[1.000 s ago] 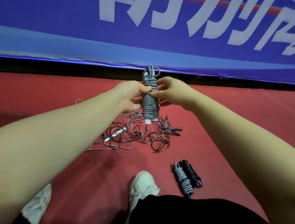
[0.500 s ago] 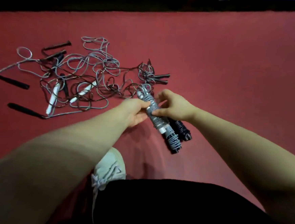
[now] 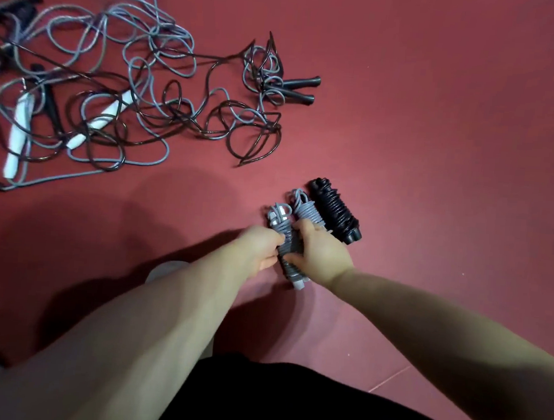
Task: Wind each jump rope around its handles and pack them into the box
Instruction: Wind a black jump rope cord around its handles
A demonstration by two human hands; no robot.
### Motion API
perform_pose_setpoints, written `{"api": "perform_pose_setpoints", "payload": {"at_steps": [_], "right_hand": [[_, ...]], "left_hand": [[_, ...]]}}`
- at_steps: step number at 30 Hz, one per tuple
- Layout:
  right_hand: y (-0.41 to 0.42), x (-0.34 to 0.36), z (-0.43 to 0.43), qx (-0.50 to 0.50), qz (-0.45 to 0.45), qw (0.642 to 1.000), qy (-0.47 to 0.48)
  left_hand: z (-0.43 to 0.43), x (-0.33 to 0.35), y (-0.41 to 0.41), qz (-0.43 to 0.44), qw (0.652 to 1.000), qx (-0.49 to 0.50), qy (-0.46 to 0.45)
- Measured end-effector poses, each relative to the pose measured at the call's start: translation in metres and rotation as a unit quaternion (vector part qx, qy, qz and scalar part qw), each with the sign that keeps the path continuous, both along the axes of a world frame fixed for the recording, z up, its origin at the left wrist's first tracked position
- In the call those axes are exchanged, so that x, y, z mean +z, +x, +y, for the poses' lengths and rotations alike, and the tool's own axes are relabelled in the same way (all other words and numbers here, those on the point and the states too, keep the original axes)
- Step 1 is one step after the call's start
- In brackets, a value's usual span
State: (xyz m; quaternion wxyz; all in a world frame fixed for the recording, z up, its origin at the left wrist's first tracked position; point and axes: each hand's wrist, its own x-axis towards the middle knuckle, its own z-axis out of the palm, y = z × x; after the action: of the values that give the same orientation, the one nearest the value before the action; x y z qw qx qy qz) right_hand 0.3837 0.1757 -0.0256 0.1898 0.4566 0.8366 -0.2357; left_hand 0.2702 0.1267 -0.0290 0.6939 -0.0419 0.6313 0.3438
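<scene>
The red floor (image 3: 439, 156) fills nearly the whole view. A black garment (image 3: 286, 406) runs off the bottom edge, and both bare forearms reach forward over it.

At upper left sprawls a tangle of loose jump ropes (image 3: 138, 99), grey and dark cords looped through each other and cut off by the left and top edges. How many ropes are in it cannot be counted. 2 white handles (image 3: 18, 136) lie inside the tangle, and a pair of black handles (image 3: 295, 87) sticks out at its right end.

Well apart from the tangle, 3 wound ropes sit side by side. The left hand (image 3: 261, 246) and right hand (image 3: 320, 253) both curl their fingers round the grey wound jump rope (image 3: 286, 242), the leftmost one, whose white handle end pokes out below the hands. It seems to be at floor level, though contact is hard to judge.

Just beside it lies a second grey bundle (image 3: 307, 209), its lower part hidden under the right hand. Touching that one on the right lies a black bundle (image 3: 333, 211).

A pale shoe (image 3: 165, 269) shows only its toe beside the left forearm.
</scene>
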Motion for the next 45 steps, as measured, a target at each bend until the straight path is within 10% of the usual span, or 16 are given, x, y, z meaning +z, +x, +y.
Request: {"api": "perform_pose_setpoints", "payload": {"at_steps": [17,24,30,38,41,45], "right_hand": [[-0.082,0.059,0.068,0.117,-0.005,0.99,0.083],[-0.17,0.031,0.094,-0.299,0.104,0.942,-0.112],[-0.184,0.024,0.073,-0.399,0.234,0.856,-0.23],[-0.233,0.208,0.077,0.0,0.292,0.956,0.016],[-0.249,0.312,0.054,0.24,0.259,0.909,0.222],[-0.26,0.418,0.015,0.321,0.31,0.821,0.355]], "left_hand": [[-0.008,0.042,-0.124,0.216,0.972,-0.09,0.008],[-0.018,0.048,-0.185,0.287,0.955,-0.076,0.012],[-0.027,0.046,-0.205,0.293,0.95,-0.104,0.04],[-0.042,0.115,-0.239,0.522,0.839,-0.135,0.073],[-0.055,0.177,-0.263,0.586,0.795,-0.1,0.124],[-0.079,0.268,-0.282,0.636,0.741,-0.048,0.212]]}}
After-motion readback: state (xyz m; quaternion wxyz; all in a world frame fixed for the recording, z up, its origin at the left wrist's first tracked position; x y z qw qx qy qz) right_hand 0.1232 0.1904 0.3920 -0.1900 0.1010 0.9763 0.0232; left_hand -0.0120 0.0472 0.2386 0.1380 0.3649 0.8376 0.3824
